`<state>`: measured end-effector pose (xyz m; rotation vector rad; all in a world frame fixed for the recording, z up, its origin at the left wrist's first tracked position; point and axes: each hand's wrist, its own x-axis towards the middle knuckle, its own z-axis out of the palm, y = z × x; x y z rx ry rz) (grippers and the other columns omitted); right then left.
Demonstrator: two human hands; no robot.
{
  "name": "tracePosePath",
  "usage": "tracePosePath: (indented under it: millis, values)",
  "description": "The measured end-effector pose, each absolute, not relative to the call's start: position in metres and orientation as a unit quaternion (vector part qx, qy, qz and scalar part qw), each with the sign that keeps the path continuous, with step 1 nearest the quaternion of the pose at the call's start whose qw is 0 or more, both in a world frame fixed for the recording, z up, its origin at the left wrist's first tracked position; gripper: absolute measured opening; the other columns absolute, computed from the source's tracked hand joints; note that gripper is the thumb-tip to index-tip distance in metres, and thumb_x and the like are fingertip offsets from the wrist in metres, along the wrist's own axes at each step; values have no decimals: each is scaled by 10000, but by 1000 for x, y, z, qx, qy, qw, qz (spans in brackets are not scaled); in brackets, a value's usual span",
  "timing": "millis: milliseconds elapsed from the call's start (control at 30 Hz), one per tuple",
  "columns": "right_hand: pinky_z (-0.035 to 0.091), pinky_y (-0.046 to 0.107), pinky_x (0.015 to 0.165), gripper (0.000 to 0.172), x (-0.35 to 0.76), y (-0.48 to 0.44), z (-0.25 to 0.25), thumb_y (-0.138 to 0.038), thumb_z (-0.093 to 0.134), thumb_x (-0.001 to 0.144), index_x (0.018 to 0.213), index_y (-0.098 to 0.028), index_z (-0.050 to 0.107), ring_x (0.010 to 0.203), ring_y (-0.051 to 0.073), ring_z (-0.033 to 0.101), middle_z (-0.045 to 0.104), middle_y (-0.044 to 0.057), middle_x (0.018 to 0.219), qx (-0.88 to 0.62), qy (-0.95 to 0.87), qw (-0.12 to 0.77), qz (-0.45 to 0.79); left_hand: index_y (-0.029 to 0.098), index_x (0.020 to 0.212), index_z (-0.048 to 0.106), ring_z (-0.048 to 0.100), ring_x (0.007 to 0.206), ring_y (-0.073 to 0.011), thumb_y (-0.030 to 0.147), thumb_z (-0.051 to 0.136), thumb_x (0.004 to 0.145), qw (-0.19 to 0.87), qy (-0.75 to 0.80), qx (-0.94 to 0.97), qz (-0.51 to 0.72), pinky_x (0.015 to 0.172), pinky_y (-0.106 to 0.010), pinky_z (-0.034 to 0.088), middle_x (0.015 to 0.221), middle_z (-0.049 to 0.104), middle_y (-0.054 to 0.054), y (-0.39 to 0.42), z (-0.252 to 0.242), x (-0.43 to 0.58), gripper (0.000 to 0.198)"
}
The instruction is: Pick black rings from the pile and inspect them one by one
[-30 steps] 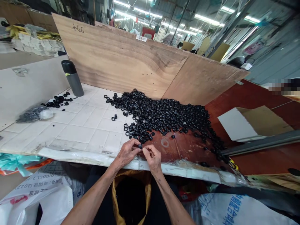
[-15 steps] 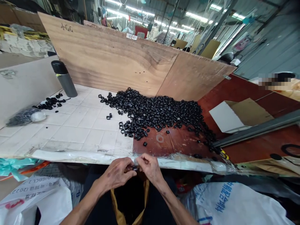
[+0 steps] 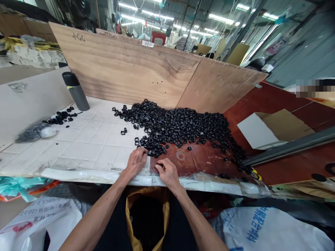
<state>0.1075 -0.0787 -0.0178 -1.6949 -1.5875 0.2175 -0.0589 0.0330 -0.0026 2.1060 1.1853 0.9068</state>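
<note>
A large pile of small black plastic ring-shaped parts (image 3: 183, 125) lies across the worktop. At its near edge, my left hand (image 3: 137, 161) has its fingertips bent together on a black ring part (image 3: 150, 153). Just to the right, above the red-brown board, my right hand (image 3: 169, 174) pinches a small black part (image 3: 160, 165) between thumb and fingers; its exact shape is mostly hidden. Below the worktop edge, a mustard-rimmed bag (image 3: 128, 212) stands open between the forearms, its inside dark.
A wooden panel (image 3: 125, 66) backs the worktop. At left stand a grey bottle (image 3: 78, 94), a few loose black pieces (image 3: 61, 117) and a plastic bag of dark pieces (image 3: 31, 133). An open carton (image 3: 256, 132) and a metal bar (image 3: 295, 144) lie right. White sacks (image 3: 272, 226) sit below.
Both hands have moved up and forward from over the bag onto the worktop and have come apart. The left now reaches the pile's near edge. The view has shifted slightly.
</note>
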Motion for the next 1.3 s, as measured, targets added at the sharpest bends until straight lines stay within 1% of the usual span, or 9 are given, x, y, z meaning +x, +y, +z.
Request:
tracePosePath:
  millis: [133,267,467,600,767,867,967,1067,1300]
  values:
    - [469,259,577,67,107,-84,-16,-227,608,885,886,-199,669,544,123,534,643,20,820,-653,-619,420,121,195,848,667,612,602,-144,108,603,741,397,456,716,349,613,-246,502,662,632,36,30,-12,-69,152]
    - [436,243,506,78,112,-88,-17,-263,612,885,930,-206,642,487,121,475,576,-31,671,-656,-584,455,149,189,898,684,579,573,-120,120,583,763,345,468,723,372,620,-261,507,807,651,-1,26,-17,-86,182]
    - [523,284,669,151,114,-89,-10,-261,628,898,1009,-203,712,780,182,628,666,71,983,-617,-600,484,158,190,1076,636,593,612,-124,90,595,728,299,467,751,360,662,-284,540,952,609,-20,21,-17,-95,365]
    - [495,282,605,88,113,-89,-8,-264,700,864,918,-205,736,665,156,577,661,52,913,-611,-586,502,174,194,1145,616,643,709,-174,177,678,783,272,471,781,305,783,-348,554,1027,621,-40,19,-12,-89,368]
    - [544,290,675,139,108,-87,-6,-264,694,862,973,-208,755,772,179,645,663,72,989,-577,-582,515,252,224,1101,627,674,910,-225,198,645,860,221,460,813,281,823,-340,534,1077,634,-53,17,-8,-84,244]
    - [578,287,663,198,95,-81,-6,-289,658,868,1026,-204,742,722,160,680,658,77,1068,-547,-549,521,358,217,1036,634,671,836,-203,172,630,854,210,454,815,293,778,-322,528,1012,644,-44,15,-9,-84,187]
    - [571,262,624,189,81,-69,-8,-275,678,814,967,-195,754,659,145,668,684,58,989,-561,-551,480,388,201,1006,627,640,691,-164,104,635,796,222,450,797,336,718,-297,519,842,642,-8,13,-13,-86,232]
    - [558,260,561,246,74,-57,-10,-303,678,790,1001,-191,736,612,156,644,703,43,868,-617,-481,512,355,199,1028,617,625,648,-144,74,625,770,261,427,784,368,668,-262,511,726,607,32,11,-19,-88,286]
    - [572,285,622,349,78,-59,-11,-385,768,766,1055,-199,708,646,181,679,726,19,757,-577,-399,566,432,191,1104,601,625,676,-124,73,598,781,320,353,787,392,689,-255,544,809,620,15,8,-19,-89,343]
